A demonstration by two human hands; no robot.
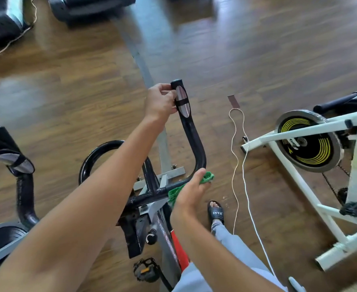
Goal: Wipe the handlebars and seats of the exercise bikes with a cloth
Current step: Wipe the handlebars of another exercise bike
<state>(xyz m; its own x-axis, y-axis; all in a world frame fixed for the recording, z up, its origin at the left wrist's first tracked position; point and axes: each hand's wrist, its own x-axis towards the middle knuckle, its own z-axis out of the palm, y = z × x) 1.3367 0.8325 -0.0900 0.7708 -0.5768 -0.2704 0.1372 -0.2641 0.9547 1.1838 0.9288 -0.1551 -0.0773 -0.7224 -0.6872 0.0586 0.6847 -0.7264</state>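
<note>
Handlebar-wiping step: left hand (160,100) grips the handlebar (194,142) end; right hand (191,191) presses green cloth (207,178) on crossbar; next, sweep around the bend.

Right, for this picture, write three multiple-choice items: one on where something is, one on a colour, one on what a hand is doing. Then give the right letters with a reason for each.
1. Where is the cloth?
A. Draped over a seat
B. Against the handlebar, at its lower bend
C. Lying on the floor

2. What colour is the frame of the bike on the right?
A. White
B. Red
C. Blue

3. What is the left hand doing?
A. Hanging idle
B. Gripping the top end of the handlebar
C. Holding a cord

Answers:
1 B: the right hand holds the green cloth to the black bar where it curves.
2 A: its tubes are plainly white.
3 B: its fingers curl round the bar beside the silver sensor plate.
</note>
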